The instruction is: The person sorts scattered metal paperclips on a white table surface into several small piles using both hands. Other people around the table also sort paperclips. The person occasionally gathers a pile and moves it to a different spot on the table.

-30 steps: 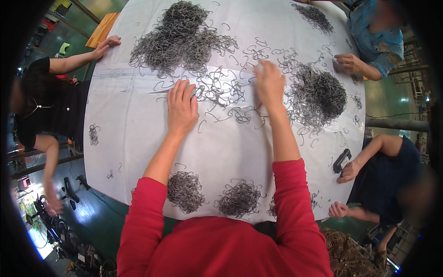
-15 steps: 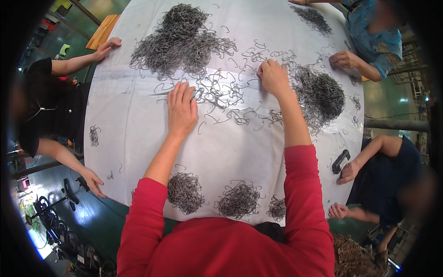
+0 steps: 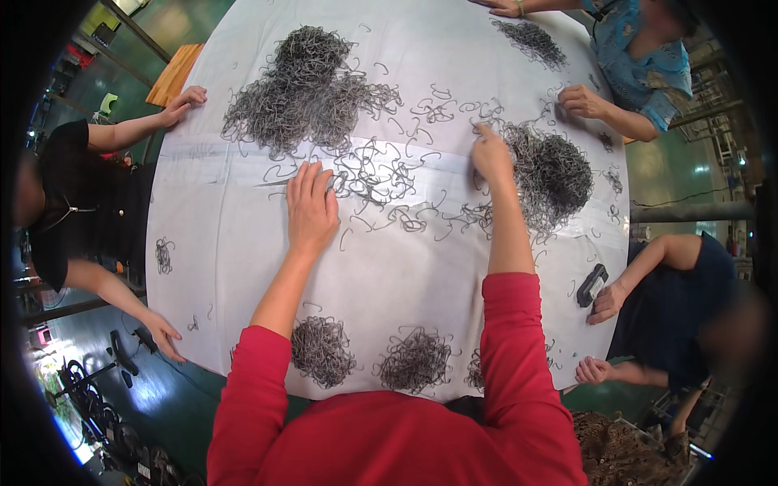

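Observation:
Thin dark metal hooks (image 3: 374, 174) lie scattered over the middle of a white-covered table (image 3: 405, 275). At their left edge my left hand (image 3: 312, 212) rests palm down with its fingers laid out. A thin dark pointed piece (image 3: 274, 184) sticks out beside those fingers; what lies beneath them is hidden. My right hand (image 3: 493, 159) is at the left side of a large heap of hooks (image 3: 559, 170). Its index finger points forward among loose hooks, the other fingers are bent, and I see nothing held in it.
A bigger hook heap (image 3: 296, 93) stands at the far left. Small piles (image 3: 322, 351) lie near my body. Co-workers' hands (image 3: 185, 101) rest around the table's edges. A black device (image 3: 592, 285) lies by a person's hand at the right.
My right hand has moved slightly nearer the right heap, its index finger now stretched forward. Fewer loose hooks lie left of it. My left hand stays about where it was; the view shifted slightly.

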`<state>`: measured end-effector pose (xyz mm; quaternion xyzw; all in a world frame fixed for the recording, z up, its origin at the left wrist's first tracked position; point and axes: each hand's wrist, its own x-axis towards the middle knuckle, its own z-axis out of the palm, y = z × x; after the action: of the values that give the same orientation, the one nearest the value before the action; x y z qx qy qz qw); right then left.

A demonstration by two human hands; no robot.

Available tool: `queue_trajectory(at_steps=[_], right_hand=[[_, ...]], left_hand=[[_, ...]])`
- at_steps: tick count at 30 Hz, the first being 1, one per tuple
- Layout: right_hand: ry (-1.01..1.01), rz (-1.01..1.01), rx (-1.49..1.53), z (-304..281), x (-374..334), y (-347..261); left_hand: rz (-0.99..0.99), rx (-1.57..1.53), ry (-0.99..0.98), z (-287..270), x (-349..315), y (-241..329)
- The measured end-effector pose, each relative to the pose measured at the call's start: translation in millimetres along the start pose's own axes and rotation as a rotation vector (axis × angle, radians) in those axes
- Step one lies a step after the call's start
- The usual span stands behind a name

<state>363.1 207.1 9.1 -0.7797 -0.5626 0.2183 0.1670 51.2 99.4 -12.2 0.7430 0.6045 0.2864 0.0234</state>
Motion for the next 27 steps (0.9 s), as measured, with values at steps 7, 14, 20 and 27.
queue_trajectory(at_steps=[7,14,20,27], right_hand=[[0.014,-0.046,0.215,4.9,25.4,-4.5],[-0.014,0.101,0.628,-33.2,48.9,22.8],[-0.279,0.070,0.625,-43.9,8.6,14.5],[-0.281,0.015,0.639,-25.7,7.4,-9.5]], left_hand=[[0.010,-0.009,-0.006,-1.3,4.4,5.3],[0.020,-0.019,0.019,-0.6,0.5,4.6],[0.019,0.000,0.022,-2.2,1.5,4.0],[0.031,0.009,0.038,1.1,1.7,0.5]])
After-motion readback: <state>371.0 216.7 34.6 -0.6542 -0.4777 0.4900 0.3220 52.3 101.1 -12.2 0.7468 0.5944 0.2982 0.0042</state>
